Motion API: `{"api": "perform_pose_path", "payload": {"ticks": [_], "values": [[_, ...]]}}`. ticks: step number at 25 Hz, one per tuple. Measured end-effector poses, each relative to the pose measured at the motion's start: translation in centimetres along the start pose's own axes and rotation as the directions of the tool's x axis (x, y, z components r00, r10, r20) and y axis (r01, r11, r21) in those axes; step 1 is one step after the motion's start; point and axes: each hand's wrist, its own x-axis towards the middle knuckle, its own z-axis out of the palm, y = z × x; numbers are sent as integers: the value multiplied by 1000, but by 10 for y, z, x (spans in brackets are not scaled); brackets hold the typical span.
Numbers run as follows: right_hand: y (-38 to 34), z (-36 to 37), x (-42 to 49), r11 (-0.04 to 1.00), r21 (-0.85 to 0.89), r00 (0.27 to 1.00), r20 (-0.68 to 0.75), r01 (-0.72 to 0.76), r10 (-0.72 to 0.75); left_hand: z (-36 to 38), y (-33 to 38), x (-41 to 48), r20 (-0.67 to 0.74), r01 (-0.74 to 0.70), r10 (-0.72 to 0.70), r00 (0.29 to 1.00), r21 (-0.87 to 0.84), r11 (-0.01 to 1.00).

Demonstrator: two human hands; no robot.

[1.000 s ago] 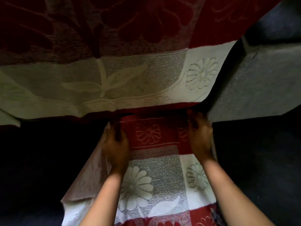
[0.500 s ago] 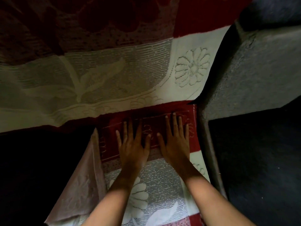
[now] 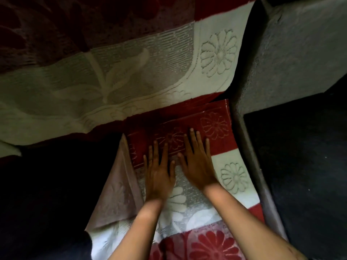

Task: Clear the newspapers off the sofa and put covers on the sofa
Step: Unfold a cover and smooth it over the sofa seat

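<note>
Both hands lie flat, palms down, side by side on a red-and-white woven cover (image 3: 232, 177) with raised flower patterns, spread lengthwise over the dark sofa seat (image 3: 47, 184). The left hand (image 3: 158, 175) has its fingers straight and slightly fanned, gripping nothing, with its fingertips on the cover's red band. The right hand (image 3: 197, 166), just beside it with the thumbs close together, is likewise fully open and presses on the same red band, its fingers reaching a little farther toward the backrest. The cover's far end meets the crease under the backrest; its left edge is folded over, showing a paler underside. A second cover (image 3: 112, 81) of the same red-and-white floral weave hangs over the backrest above. The grey sofa armrest (image 3: 291, 62) stands just right of the seat cover.
</note>
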Motion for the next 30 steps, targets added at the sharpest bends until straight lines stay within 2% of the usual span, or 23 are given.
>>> {"api": "perform_pose_path", "payload": {"ticks": [4, 9, 13, 16, 19, 21, 23, 24, 26, 27, 30], "values": [[-33, 17, -44, 996, -35, 997, -16, -77, 77, -11, -30, -19, 73, -72, 73, 995, -18, 997], [-74, 31, -110, 975, -37, 973, -79, -218, 215, -35, -84, -58, 120, -318, 316, 941, -4, 948], [-140, 50, -184, 920, 48, 917, -71, -389, 392, -58, -148, -110, 190, -440, 428, 883, 20, 898], [-185, 67, -227, 893, 107, 895, -52, -437, 443, -66, -176, -140, 220, -459, 448, 866, -6, 889], [-221, 79, -265, 871, 153, 870, -98, -468, 484, -73, -190, -173, 192, -342, 352, 916, -83, 936], [-238, 86, -288, 861, 192, 858, -127, -471, 497, -79, -193, -191, 172, -216, 242, 955, -156, 964], [-246, 88, -303, 870, 229, 860, -179, -437, 479, -88, -191, -205, 168, 31, 20, 986, -298, 954], [-248, 90, -311, 873, 238, 859, -200, -425, 472, -88, -191, -213, 176, 204, -146, 974, -387, 899], [-257, 94, -329, 873, 240, 854, -215, -425, 474, -91, -189, -227, 275, 504, -423, 863, -528, 684], [-263, 94, -336, 873, 246, 853, -220, -421, 473, -90, -189, -232, 328, 573, -476, 816, -570, 589], [-274, 95, -349, 860, 324, 833, -269, -395, 484, -85, -184, -238, 487, 671, -473, 734, -625, 398]]}}
